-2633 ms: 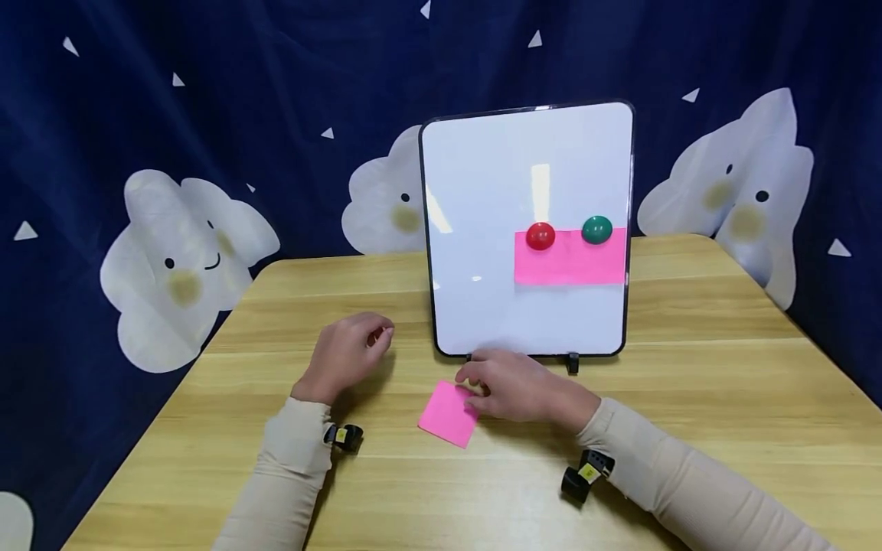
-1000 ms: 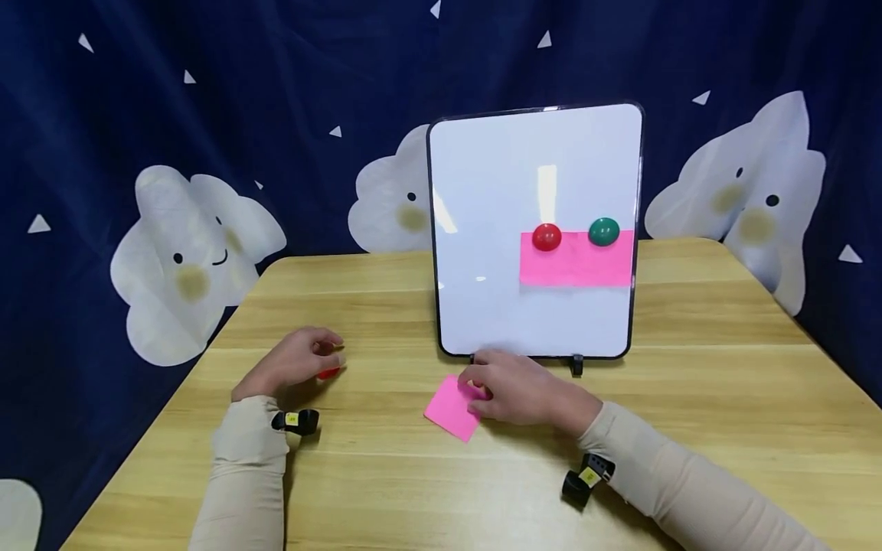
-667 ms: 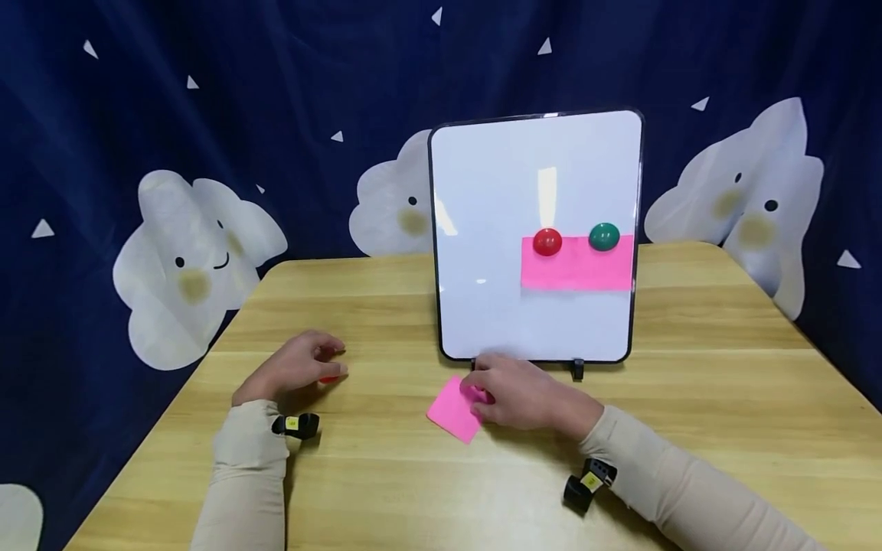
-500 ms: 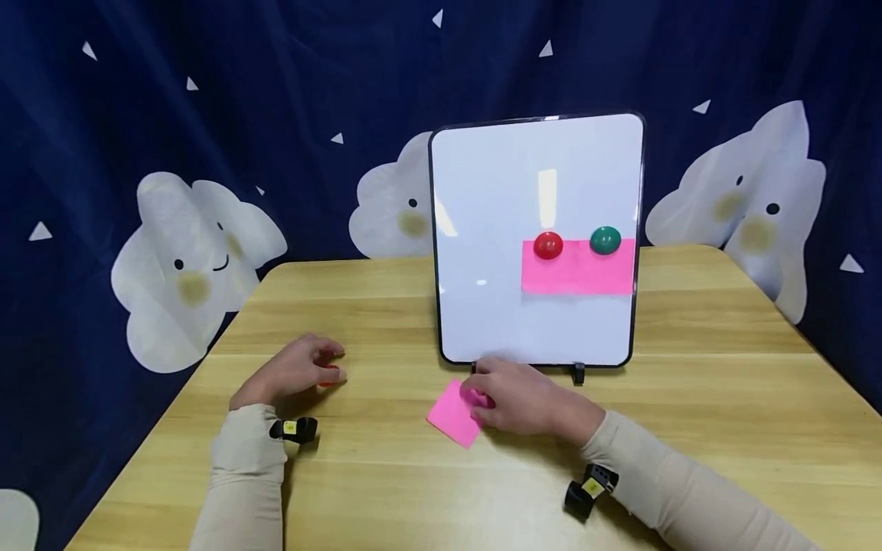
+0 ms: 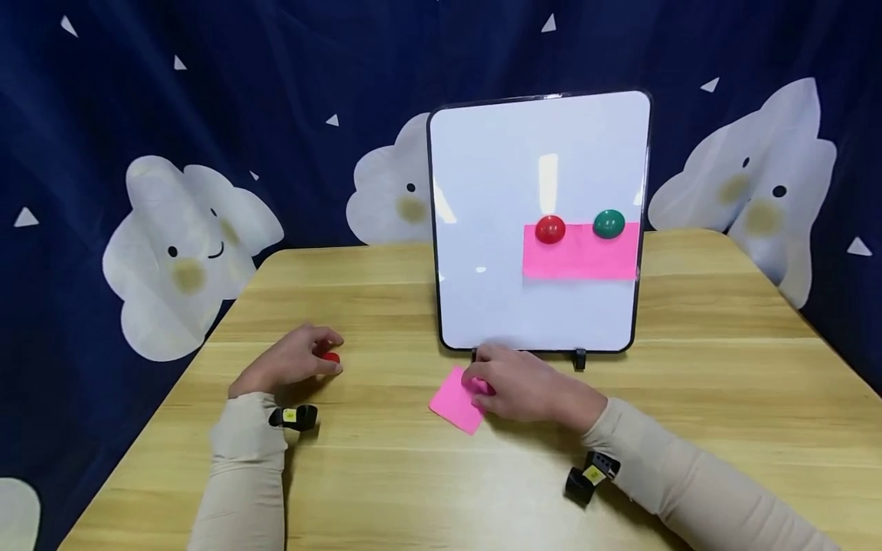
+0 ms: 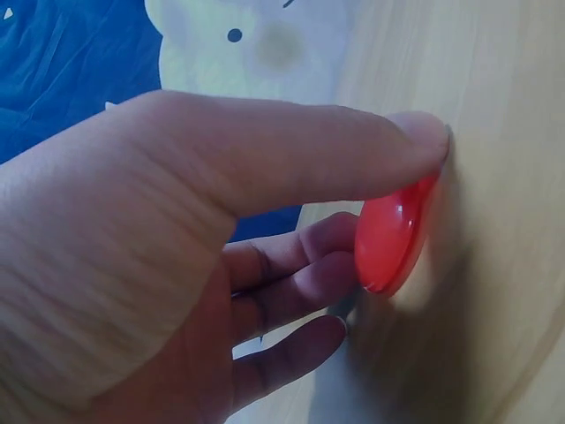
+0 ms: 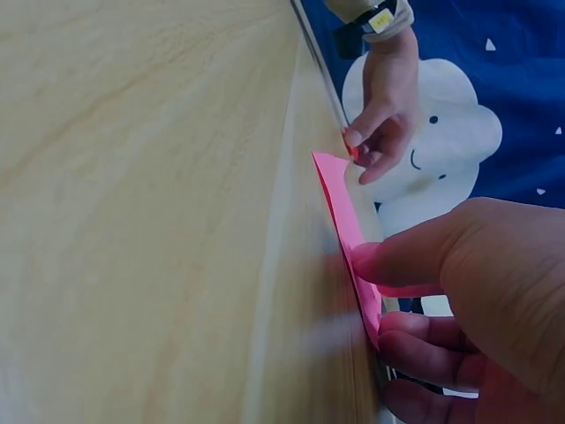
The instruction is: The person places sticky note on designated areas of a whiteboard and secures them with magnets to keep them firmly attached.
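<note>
Nearest the person, on the wooden table (image 5: 413,490), the right hand (image 5: 527,389) is lying over the near-right corner of a loose pink sticky note (image 5: 455,399). Its thumb and curled fingers are pinching that edge, and in the right wrist view the note (image 7: 346,231) is peeling up off the wood. The note is a small bright pink square, turned like a diamond, and most of it is sticking out to the left of the fingers, toward the other hand.

Further left — well apart from the note — the left hand (image 5: 292,366) is curling round a red magnet (image 5: 331,357), a glossy domed button. The wrist view shows the thumb and forefinger pinching its rim (image 6: 393,231) with the flat side against the table.

Just beyond the right hand, the small whiteboard (image 5: 496,191) is standing upright on its feet, so the right hand is the nearer one to it. On its lower right, a second pink note (image 5: 580,255) is hanging under a red magnet (image 5: 550,229) and a green magnet (image 5: 609,224). Behind is hanging a dark blue backdrop with cloud faces (image 5: 186,245).
</note>
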Motion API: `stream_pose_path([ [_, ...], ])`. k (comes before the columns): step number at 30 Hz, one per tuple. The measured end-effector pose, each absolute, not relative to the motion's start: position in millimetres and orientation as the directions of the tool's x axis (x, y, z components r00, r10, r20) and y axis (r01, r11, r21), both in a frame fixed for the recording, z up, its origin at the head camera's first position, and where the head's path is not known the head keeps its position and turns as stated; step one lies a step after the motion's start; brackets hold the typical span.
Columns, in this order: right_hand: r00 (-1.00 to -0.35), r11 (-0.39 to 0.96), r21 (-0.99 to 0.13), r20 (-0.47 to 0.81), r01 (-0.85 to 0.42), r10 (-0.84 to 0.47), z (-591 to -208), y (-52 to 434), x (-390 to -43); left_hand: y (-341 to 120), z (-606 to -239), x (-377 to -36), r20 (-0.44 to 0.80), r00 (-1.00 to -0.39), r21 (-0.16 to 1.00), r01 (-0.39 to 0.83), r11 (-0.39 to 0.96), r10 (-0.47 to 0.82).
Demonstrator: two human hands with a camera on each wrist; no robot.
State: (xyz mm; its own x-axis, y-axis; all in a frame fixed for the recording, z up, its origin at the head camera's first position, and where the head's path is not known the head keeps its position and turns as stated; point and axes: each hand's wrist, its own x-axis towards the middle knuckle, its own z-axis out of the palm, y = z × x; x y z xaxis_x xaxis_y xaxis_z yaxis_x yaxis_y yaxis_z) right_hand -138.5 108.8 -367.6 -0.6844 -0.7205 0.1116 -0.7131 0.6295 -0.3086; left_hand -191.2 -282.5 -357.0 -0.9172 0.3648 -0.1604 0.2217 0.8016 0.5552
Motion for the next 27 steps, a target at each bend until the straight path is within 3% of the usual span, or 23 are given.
stream_pose_path([
  [12, -0.712, 0.626, -0.409, 0.090, -0.664, -0.697, -370.2, 111.1, -138.8, -282.4, -356.4, -190.3, -0.187, -0.914, 0.553, 0.205, 0.807, 0.360],
  [27, -0.735, 0.640, -0.446, 0.064, -0.626, -0.675, -370.7, 110.0, -140.0, -281.8, -355.2, -185.4, -0.202, -0.916, 0.585, 0.171, 0.793, 0.346],
])
